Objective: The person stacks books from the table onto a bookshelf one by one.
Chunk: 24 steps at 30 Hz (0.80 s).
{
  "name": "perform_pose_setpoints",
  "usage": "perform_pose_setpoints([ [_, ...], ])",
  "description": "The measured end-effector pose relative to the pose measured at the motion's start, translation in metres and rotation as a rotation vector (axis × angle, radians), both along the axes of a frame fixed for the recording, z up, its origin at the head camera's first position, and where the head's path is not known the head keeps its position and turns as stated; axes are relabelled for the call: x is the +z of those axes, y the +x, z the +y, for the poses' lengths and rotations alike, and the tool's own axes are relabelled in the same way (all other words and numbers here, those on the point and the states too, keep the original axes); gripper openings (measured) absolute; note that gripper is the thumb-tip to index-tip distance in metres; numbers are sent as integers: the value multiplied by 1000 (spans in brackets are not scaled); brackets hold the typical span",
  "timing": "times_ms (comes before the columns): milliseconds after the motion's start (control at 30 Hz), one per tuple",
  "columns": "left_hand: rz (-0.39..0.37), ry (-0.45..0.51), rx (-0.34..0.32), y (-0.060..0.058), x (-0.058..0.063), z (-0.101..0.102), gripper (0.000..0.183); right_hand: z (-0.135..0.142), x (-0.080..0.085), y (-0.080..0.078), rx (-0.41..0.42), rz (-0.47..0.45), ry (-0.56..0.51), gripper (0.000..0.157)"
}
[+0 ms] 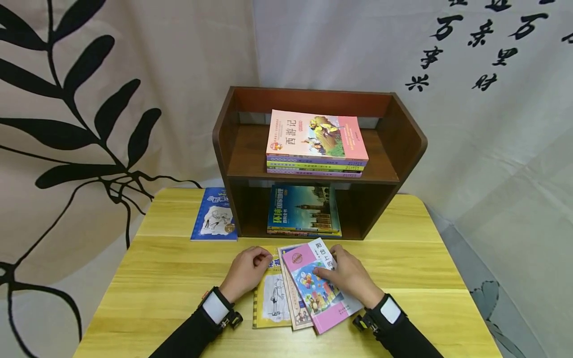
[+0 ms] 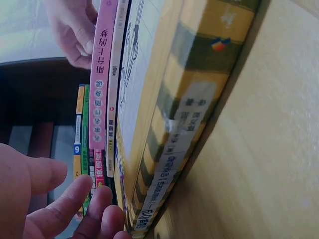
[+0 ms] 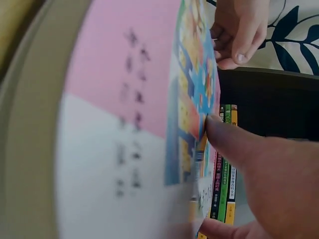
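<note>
Backdrop (image 1: pixel 188 59): pale cloth, with black leaves printed beyond the left hand (image 1: pixel 246 271) and black characters beyond the right hand (image 1: pixel 351 278)
Wooden table (image 1: pixel 156 298): yellow with a striped grain, beneath both hands
Left hand: fingers loosely curled, gripping nothing, just beside the upper left part of the yellow book (image 1: pixel 273 298)
Right hand: pinches the pink book (image 1: pixel 315 291), thumb pressed on its illustrated cover
Pink book: just left of the right hand, slanted, topmost of three overlapping books
Pale-bordered book (image 1: pixel 293 293): between the hands, largely covered by the pink book and overlapping the yellow one
Yellow book: just right of the left hand, at the bottom, its striped spine facing the left wrist camera
Brown shelf (image 1: pixel 407 134): ahead of both hands, holding an upper stack (image 1: pixel 318 141) and a lower stack (image 1: pixel 306 209) of books
Blue book (image 1: pixel 215 219): flat, beyond the left hand, beside the shelf
Sleeves (image 1: pixel 183 330): black, behind both hands
</note>
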State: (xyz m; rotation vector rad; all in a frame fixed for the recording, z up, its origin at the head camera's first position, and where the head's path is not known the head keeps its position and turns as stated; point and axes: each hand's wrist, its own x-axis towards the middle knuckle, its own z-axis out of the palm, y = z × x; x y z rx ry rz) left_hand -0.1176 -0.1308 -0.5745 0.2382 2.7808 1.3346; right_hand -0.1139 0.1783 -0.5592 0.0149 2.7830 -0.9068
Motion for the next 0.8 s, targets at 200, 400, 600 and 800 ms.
perform_pose_setpoints([
  [200,-2,16,0,-2,2,2,15,4,1,-7,6,33,-45,54],
  [400,54,76,-21,-5,18,1,25,7,24,-8,73,71,-286,25],
  [600,212,160,-170,-10,56,1,42,6,68,-7,217,256,-444,22],
  [800,321,96,-405,-8,97,8,72,-3,98,-2,418,409,-523,21],
])
